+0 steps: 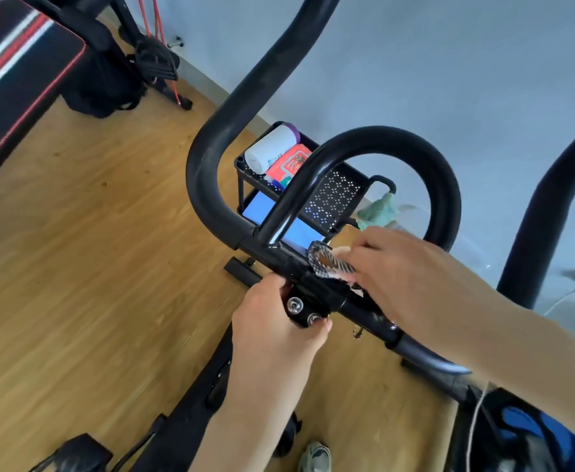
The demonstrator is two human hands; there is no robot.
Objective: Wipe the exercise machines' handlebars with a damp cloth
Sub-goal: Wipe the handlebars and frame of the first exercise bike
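Best done slowly: left hand (275, 321) clamped round the handlebar (316, 291) clamp at 6 o'clock, right hand (395, 270) closed on the cloth (330, 265), rubbing firmly along the bar.

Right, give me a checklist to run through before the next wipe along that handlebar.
1. Cloth in right hand: ok, pinched in its grip.
2. Cloth touching handlebar: ok, pressed beside the centre clamp.
3. Left hand steadying the clamp: ok.
4. Cloth damp: cannot tell.
5. Curved loop already wiped: cannot tell.
6. Spare green cloth on the cart: ok, hanging there.
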